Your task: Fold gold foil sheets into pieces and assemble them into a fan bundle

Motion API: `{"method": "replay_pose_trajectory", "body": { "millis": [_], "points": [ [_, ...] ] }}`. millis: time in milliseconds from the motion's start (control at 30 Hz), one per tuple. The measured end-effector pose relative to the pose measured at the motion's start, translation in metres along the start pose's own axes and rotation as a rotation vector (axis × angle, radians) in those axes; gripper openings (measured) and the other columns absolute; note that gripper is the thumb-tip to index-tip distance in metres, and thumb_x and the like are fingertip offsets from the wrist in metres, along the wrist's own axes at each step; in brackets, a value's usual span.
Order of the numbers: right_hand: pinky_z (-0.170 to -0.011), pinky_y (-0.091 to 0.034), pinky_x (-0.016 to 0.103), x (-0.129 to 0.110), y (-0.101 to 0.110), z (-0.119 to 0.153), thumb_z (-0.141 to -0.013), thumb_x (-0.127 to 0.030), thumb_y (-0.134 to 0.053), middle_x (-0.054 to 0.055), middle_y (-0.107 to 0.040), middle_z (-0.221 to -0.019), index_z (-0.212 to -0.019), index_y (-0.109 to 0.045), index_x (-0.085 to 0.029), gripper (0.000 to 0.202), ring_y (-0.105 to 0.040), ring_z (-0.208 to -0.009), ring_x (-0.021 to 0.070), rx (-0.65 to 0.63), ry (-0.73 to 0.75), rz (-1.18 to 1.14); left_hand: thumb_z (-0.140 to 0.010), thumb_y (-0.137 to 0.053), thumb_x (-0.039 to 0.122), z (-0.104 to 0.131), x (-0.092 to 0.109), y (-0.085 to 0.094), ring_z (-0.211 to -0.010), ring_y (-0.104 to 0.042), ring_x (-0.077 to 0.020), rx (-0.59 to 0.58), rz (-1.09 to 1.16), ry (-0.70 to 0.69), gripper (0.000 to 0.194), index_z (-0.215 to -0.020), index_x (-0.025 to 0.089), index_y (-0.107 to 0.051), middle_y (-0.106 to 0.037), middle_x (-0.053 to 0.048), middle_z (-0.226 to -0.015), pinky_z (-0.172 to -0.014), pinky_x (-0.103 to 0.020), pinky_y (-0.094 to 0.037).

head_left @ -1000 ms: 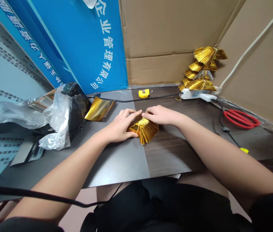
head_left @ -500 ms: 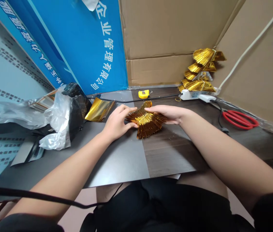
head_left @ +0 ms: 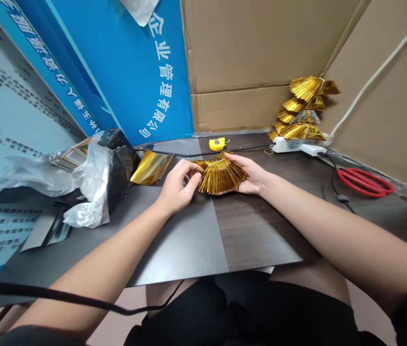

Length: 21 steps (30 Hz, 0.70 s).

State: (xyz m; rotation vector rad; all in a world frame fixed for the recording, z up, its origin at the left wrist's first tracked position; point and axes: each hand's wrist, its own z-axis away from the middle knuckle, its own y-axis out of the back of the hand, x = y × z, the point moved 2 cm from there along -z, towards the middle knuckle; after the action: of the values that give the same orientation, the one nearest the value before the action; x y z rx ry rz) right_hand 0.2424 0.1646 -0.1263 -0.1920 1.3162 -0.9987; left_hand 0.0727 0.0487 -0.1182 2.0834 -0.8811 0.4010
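A pleated gold foil bundle (head_left: 223,177), tied with a thin band near its upper edge, is spread like a fan above the table. My right hand (head_left: 252,175) is closed on its right side, thumb on top and fingers partly hidden beneath. At the bundle's left end, my left hand (head_left: 181,185) has its thumb and forefinger curled and closed on the foil's edge. Flat gold foil sheets (head_left: 152,167) lie just beyond my left hand.
A yellow tape measure (head_left: 217,143) sits behind the bundle. Several tied gold bundles (head_left: 306,108) are stacked by a white power strip (head_left: 286,144) at the back right. Red-handled scissors (head_left: 365,182) lie right; plastic bags (head_left: 93,178) lie left. A black cable (head_left: 189,154) crosses behind.
The foil bundle has turned, its tied band now near the far edge and its pleats fanning towards me. My left thumb has drawn back from the band. The view has shifted slightly.
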Motion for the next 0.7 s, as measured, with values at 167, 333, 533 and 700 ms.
{"method": "replay_pose_trajectory", "body": {
  "millis": [167,333,533,700],
  "points": [
    [-0.081,-0.063,0.044,0.001,0.004,-0.002,-0.107,-0.038,-0.031,0.014,-0.076,-0.094,-0.121,-0.062,-0.01,0.044,-0.075,-0.081,0.0232,-0.006,-0.025,0.011,-0.088,-0.07,0.036,0.004,-0.011,-0.009,-0.087,-0.062,-0.014,-0.184,0.293,0.147,0.035,-0.111,0.014,-0.058,-0.064,-0.007,-0.099,-0.078,-0.027,-0.052],
    [-0.077,-0.063,0.04,0.0,0.01,-0.003,-0.107,-0.036,-0.031,0.014,-0.076,-0.093,-0.116,-0.062,-0.009,0.043,-0.075,-0.078,0.0224,-0.03,-0.035,0.031,-0.086,-0.072,0.029,0.005,-0.02,-0.012,-0.09,-0.061,-0.0127,-0.249,0.427,0.188,0.034,-0.112,0.014,-0.056,-0.062,-0.006,-0.1,-0.084,-0.026,-0.051],
    [-0.078,-0.062,0.042,-0.003,0.019,-0.004,-0.107,-0.039,-0.032,0.015,-0.076,-0.095,-0.12,-0.061,-0.009,0.044,-0.074,-0.081,0.0235,-0.055,-0.066,0.059,-0.085,-0.076,0.034,0.005,-0.023,-0.013,-0.089,-0.06,-0.0129,-0.318,0.567,0.266,0.042,-0.115,0.014,-0.057,-0.061,-0.005,-0.097,-0.082,-0.026,-0.051],
    [-0.078,-0.062,0.039,-0.003,0.017,-0.003,-0.108,-0.038,-0.03,0.014,-0.076,-0.094,-0.116,-0.063,-0.009,0.045,-0.074,-0.08,0.0221,-0.015,-0.078,0.091,-0.082,-0.079,0.038,0.006,-0.024,-0.015,-0.085,-0.059,-0.0117,-0.344,0.636,0.335,0.048,-0.115,0.013,-0.057,-0.06,-0.005,-0.094,-0.078,-0.026,-0.05]
  ]
}}
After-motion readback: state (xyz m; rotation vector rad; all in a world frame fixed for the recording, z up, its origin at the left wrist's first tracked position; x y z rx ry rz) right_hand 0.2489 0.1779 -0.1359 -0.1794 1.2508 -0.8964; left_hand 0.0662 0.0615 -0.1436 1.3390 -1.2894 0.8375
